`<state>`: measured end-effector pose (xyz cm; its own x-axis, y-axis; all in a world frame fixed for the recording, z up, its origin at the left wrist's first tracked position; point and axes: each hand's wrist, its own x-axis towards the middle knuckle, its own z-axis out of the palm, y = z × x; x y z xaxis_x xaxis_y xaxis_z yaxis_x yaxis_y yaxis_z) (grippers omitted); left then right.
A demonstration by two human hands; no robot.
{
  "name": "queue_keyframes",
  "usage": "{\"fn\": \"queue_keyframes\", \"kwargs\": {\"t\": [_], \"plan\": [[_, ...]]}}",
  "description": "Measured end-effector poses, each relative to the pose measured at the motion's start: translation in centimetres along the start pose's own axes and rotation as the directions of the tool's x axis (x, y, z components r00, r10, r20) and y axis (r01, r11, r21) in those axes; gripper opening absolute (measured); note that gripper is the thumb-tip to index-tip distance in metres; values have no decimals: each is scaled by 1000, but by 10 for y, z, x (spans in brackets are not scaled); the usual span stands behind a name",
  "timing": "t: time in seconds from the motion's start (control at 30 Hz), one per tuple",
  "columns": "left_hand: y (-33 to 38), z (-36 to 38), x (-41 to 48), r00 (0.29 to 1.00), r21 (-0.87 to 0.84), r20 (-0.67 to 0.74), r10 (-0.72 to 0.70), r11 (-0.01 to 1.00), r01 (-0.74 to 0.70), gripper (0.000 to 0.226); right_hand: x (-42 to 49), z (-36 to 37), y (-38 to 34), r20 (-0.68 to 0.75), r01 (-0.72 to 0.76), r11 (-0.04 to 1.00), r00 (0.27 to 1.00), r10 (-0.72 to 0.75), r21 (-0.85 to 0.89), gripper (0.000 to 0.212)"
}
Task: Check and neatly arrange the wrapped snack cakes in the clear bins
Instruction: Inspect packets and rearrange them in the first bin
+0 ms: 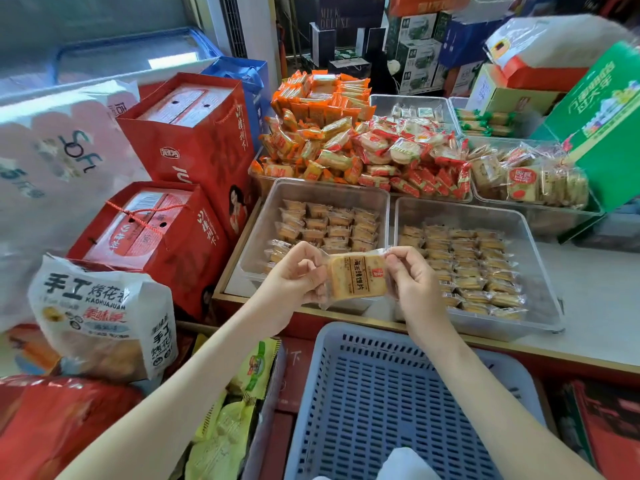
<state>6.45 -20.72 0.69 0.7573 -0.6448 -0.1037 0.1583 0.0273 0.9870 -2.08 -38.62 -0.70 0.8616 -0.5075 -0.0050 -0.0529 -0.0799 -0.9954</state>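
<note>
Above the far edge of a blue basket [398,393], the left hand [294,275] and right hand [412,282] pinch opposite ends of one wrapped snack cake [356,277], held in the air with its label up. Just beyond, the left clear bin [263,220] and right clear bin [530,237] hold rows of what look like similar cakes.

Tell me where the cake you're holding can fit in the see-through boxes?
Left bin: bare floor along its left wall and far edge. Right bin: bare strip between the cake rows and its far and right walls. The heaped piles behind are crowded.
</note>
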Motion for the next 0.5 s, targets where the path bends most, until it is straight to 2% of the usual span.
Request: {"fn": "queue_keyframes", "kwargs": {"t": [0.1,0.23,0.3,0.33,0.4,0.43,0.5], "plan": [[-2,-2,-3,999,-6,-37,15,1000,-15,3,-7,2,-3,13,-45,991,999,44,130,20],[-4,-3,-4,994,40,-111,-20,999,25,12,-9,2,-7,12,-50,987,999,49,155,19],[-2,1,-3,975,228,-219,-27,970,78,9,-7,2,-11,11,-51,986,999,50,156,19],[1,4,-4,958,356,-288,5,929,103,5,-7,2,-13,0,-46,989,999,47,144,19],[8,17,-10,930,521,-351,113,848,94,15,-7,5,-18,-70,12,999,998,-10,30,19],[9,25,-12,939,514,-329,103,853,87,24,-9,7,-20,-104,60,997,992,-64,-45,19],[9,41,-14,978,336,-205,-31,937,100,51,-16,15,-27,-104,144,983,982,-156,-116,17]]}}
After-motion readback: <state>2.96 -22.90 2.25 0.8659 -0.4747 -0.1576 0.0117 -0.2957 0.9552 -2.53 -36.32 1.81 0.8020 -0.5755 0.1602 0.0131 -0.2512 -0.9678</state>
